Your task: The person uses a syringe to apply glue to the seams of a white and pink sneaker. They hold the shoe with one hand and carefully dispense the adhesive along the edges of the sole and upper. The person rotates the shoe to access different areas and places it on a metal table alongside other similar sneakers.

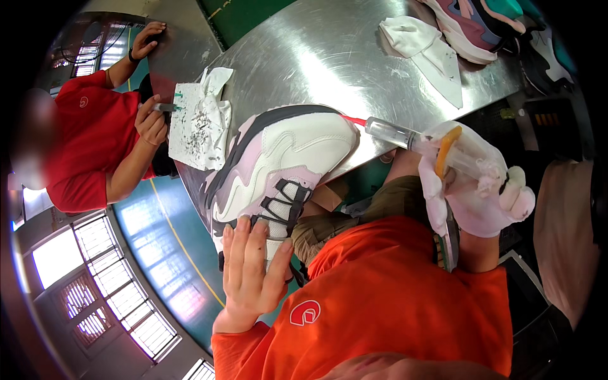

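A white, lilac and black sneaker [288, 142] lies tilted at the table's near edge, its laces toward me and its toe to the right. My bare left hand [250, 272] grips it at the ankle end, fingers laid along its side and thumb apart. In a white glove, my right hand [472, 183] is closed round a clear syringe [394, 133] with an orange-yellow ring at its barrel end. The syringe's red tip [354, 120] meets the toe at the seam between upper and sole, or comes very close to it.
A metal table [278, 57] spreads beyond the shoe. White cloth with dark specks [199, 120] lies at left, another white cloth [424, 54] at far right beside more sneakers [465, 28]. Across on the left, a person in red [95, 133] holds a syringe.
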`<state>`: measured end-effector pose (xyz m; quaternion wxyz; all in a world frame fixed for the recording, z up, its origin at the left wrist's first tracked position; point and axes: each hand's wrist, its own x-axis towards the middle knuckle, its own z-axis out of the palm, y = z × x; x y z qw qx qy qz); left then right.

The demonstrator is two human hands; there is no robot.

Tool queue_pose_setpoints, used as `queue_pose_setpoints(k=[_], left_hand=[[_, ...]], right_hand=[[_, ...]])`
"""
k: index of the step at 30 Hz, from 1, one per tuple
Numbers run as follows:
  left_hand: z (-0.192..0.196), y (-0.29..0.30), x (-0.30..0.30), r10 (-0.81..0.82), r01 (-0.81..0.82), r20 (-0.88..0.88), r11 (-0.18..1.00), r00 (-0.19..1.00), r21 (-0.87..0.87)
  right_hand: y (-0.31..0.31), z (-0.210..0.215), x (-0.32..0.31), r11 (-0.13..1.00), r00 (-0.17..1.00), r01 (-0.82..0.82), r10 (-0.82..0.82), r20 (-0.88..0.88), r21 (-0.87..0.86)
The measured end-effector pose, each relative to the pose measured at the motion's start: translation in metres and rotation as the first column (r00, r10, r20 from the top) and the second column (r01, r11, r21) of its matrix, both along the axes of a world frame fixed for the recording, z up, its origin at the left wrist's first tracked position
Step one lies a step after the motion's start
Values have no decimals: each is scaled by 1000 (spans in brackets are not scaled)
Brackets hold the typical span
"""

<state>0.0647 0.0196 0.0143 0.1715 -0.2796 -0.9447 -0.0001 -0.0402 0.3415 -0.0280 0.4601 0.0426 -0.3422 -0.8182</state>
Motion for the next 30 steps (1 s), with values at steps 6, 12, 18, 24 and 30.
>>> queue_pose_setpoints(k=[6,12,18,24,30], left_hand=[[5,4,3,18,-18,-3,1000,1000,5],[1,1,-3,-15,15,-42,1000,999,7],[16,-1,-9,1,-2,36,999,999,43],[37,-9,-27,15,-42,231,993,973,114],[47,-18,-53,20,-104,283,952,959,287]], right_hand=[[-12,-8,3,334,716,-184,690,106,-925],[-19,29,23,949,993,36,1,-118,313],[-25,42,27,203,734,629,162,-659,750],[-30,8,22,264,346,889,146,-927,373],[-39,-19,23,223,152,960,99,-983,171]])
